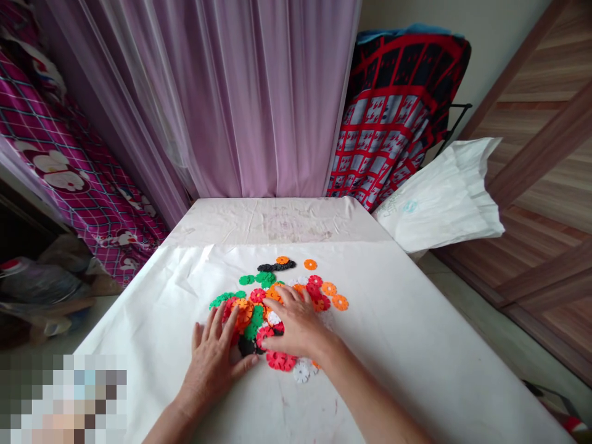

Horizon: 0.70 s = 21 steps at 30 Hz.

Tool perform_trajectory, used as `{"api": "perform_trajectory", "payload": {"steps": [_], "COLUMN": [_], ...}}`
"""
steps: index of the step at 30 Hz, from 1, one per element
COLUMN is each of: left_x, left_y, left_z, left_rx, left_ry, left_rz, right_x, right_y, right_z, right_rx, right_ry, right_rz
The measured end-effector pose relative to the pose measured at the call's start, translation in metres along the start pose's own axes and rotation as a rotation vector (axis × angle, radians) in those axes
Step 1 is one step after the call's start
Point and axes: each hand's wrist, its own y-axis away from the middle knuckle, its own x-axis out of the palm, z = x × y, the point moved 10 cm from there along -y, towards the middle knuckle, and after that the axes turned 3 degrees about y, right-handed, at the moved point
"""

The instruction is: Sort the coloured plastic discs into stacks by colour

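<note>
A loose pile of flat, notched plastic discs lies on the white-covered table [398, 345]. Orange discs [243, 313], green discs [254, 325], red discs [277, 360] and black discs [248, 346] overlap in it, with white ones [302, 370] at its near edge. My left hand [215, 354] rests at the pile's left side, fingers spread, its thumb by the black discs. Over the right part of the pile is my right hand [296, 320], fingers apart, touching discs and hiding some beneath it. Neither hand grips a disc.
A row of black discs [266, 267] and a single orange disc [310, 264] lie beyond the pile. Behind the table hangs a purple curtain [277, 111]. A white bag [444, 197] stands at the table's right back corner, near a red and black patterned cloth [383, 123].
</note>
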Motion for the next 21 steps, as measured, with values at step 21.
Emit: {"api": "perform_trajectory", "payload": {"steps": [21], "left_x": [0.004], "left_y": [-0.069], "left_z": [-0.046], "left_rx": [0.049], "left_ry": [0.391], "left_rz": [0.192], "right_x": [-0.037], "right_y": [-0.008], "right_z": [-0.022], "right_rx": [-0.119], "right_ry": [-0.215], "right_rz": [-0.186]}}
